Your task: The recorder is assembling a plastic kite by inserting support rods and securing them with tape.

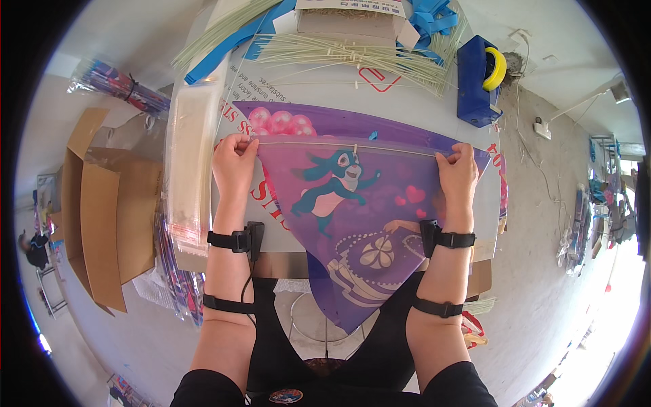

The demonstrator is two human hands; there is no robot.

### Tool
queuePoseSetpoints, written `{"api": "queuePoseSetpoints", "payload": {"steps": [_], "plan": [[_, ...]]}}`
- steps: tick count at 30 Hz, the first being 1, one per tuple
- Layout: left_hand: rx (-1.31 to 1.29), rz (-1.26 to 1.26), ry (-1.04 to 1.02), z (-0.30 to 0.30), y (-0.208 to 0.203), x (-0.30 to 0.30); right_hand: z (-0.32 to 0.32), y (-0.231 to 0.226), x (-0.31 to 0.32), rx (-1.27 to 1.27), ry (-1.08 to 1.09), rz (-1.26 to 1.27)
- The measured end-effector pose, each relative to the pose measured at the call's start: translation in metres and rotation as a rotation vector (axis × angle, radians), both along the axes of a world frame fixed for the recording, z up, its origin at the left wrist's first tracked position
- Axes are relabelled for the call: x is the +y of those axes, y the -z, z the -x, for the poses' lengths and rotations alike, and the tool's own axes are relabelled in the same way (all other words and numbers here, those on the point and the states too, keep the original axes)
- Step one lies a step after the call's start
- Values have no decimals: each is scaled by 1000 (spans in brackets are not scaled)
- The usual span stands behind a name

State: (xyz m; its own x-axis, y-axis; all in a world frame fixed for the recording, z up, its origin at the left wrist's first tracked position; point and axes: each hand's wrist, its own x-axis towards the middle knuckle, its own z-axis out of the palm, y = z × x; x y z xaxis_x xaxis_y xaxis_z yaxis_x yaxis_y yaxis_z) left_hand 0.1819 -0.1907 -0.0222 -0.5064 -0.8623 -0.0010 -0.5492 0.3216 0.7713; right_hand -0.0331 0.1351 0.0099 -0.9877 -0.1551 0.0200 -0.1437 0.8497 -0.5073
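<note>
A thin purple kite sail (pixel 369 190), printed with a blue cartoon animal and pink hearts, spans the space between my hands. Along its upper edge runs a slender pale rod (pixel 319 144). My left hand (pixel 234 169) pinches the left end of that edge, and my right hand (pixel 458 176) pinches it near the right corner. The pointed lower end hangs over the table's near edge above my lap. More purple printed film (pixel 281 122) with pink balloons lies flat on the table beyond the rod; whether it is a separate piece I cannot tell.
At the far side lie a bundle of pale thin rods (pixel 319 55), blue ribbons (pixel 230 44) and a white box (pixel 349 27). A blue tape dispenser (pixel 472 88) stands at the far right. Clear plastic bags (pixel 193 156) line the left edge, beside an open cardboard box (pixel 102 224).
</note>
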Motion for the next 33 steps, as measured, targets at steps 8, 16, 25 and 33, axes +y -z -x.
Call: {"api": "queuePoseSetpoints", "payload": {"steps": [8,16,25,33], "plan": [[7,21,10,-1,3,-1,-3,-1,-2,7,12,-3],[4,19,11,-3,4,-3,-1,3,0,7,30,-33],[11,75,18,-4,8,-5,-2,4,-1,55,-12,-53],[47,-20,-30,-2,-3,-4,3,-3,11,130,5,-12]]}}
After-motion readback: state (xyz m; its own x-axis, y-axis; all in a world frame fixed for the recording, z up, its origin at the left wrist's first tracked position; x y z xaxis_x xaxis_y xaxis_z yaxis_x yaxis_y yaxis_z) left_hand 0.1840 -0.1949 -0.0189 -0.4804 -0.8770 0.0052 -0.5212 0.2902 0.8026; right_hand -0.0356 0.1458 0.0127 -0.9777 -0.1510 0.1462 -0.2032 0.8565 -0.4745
